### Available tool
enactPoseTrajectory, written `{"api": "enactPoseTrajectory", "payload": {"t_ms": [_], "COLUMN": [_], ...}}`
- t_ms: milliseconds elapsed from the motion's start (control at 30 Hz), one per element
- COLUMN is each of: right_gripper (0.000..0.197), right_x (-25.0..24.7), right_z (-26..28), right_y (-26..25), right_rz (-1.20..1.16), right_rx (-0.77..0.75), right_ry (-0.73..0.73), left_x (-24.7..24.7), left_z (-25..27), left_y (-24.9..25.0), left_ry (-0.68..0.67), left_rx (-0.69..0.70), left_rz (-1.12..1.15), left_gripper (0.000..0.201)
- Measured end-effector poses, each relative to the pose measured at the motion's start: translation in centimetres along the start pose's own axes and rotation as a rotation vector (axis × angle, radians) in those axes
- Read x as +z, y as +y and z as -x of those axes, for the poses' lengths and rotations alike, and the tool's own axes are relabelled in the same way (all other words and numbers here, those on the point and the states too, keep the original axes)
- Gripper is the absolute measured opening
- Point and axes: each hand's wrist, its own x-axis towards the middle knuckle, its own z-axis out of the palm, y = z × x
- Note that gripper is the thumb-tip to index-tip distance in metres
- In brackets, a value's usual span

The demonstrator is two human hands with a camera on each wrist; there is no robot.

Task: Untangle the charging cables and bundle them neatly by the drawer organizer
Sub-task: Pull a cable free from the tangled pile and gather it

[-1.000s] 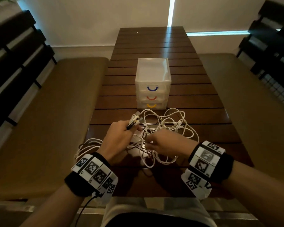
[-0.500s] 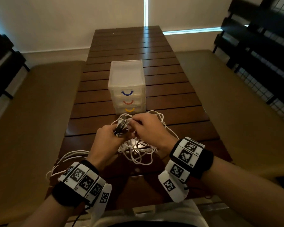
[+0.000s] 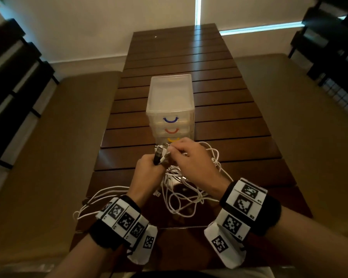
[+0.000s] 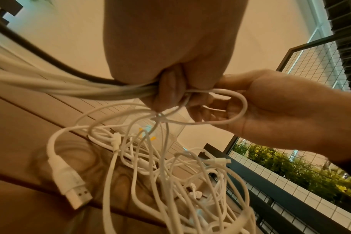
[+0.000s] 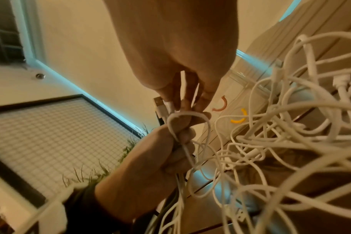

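Note:
A tangle of white charging cables [image 3: 186, 189] lies on the wooden slat table [image 3: 229, 125], just in front of a clear three-drawer organizer [image 3: 170, 106]. My left hand [image 3: 149, 169] grips a bunch of cable ends [image 3: 159, 155], one black and the rest white, with USB plugs sticking up. My right hand [image 3: 187, 155] pinches a white cable loop [image 5: 187, 115] right beside the left fist. In the left wrist view the gripped strands [image 4: 70, 88] run off left, and a loose USB plug [image 4: 74, 188] hangs below the tangle [image 4: 170, 166].
Cable loops [image 3: 100, 199] spill over the table's near left edge. Cushioned benches [image 3: 54, 157] flank the table on both sides, with dark slatted backs. The organizer's drawers carry blue, red and yellow handles [image 3: 170, 119]. The far table half holds nothing.
My right hand has moved up from the cable pile to the plug ends beside the left fist and pinched a loop there. The left hand keeps its grip on the bunch.

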Motion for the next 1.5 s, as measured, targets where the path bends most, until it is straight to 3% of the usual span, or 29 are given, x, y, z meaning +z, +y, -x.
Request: {"api": "enactPoseTrajectory", "payload": {"t_ms": [67, 133, 200, 300, 367, 533, 633, 833, 1000, 1100, 1200, 1333, 1433, 1500], "right_gripper": [0.025, 0.04, 0.053, 0.041, 0.034, 0.051, 0.052, 0.024, 0.007, 0.016, 0.006, 0.014, 0.021, 0.022], "right_x": [0.3, 1.1, 2.3, 4.7, 5.3, 5.1, 4.6, 4.0, 3.9, 3.7, 3.3, 2.9, 2.7, 2.7], "right_z": [0.3, 0.8, 0.9, 1.1, 1.7, 3.1, 3.1, 2.6, 2.9, 2.9, 3.0, 2.9, 2.6, 2.6], "right_y": [-0.3, -0.3, -0.3, -0.3, -0.5, 0.2, 0.3, 0.3, 0.3, 0.3, 0.0, -0.4, -0.1, 0.2], "right_rz": [-0.092, -0.184, -0.23, -0.305, -0.16, 0.298, 0.346, 0.418, 0.345, 0.217, -0.008, -0.196, -0.138, -0.079], "right_rx": [0.041, 0.074, 0.123, 0.141, 0.084, -0.159, -0.134, -0.164, -0.124, -0.012, 0.096, 0.183, 0.178, 0.142], "right_ry": [0.006, 0.076, 0.128, 0.113, 0.041, -0.154, -0.191, -0.214, -0.232, -0.171, -0.132, -0.139, -0.181, -0.224], "left_x": [-0.1, -0.4, -0.7, -1.8, -2.8, -4.4, -4.6, -4.7, -4.4, -4.6, -4.9, -4.9, -4.8, -4.6], "left_z": [-0.3, -0.3, 0.2, 1.0, 1.2, 1.0, 1.2, 1.9, 2.1, 2.3, 2.4, 2.5, 2.7, 2.9], "left_y": [0.2, 0.0, -0.5, -1.3, -1.9, -2.1, -1.9, -1.6, -1.6, -1.5, -1.3, -2.4, -3.0, -3.1], "left_ry": [0.006, 0.036, 0.066, 0.124, 0.145, 0.138, 0.123, 0.116, 0.077, 0.037, 0.089, 0.044, 0.003, 0.018], "left_rx": [0.006, 0.009, 0.025, 0.033, 0.031, 0.022, 0.03, 0.027, 0.123, 0.149, 0.145, 0.117, 0.121, 0.151], "left_rz": [0.022, 0.056, 0.071, 0.072, 0.07, 0.16, 0.182, 0.215, 0.22, 0.231, 0.275, 0.152, 0.061, 0.011], "left_gripper": [0.049, 0.059, 0.046, 0.023, 0.025, 0.046, 0.051, 0.049, 0.045, 0.046, 0.029, 0.026, 0.009, 0.015]}}
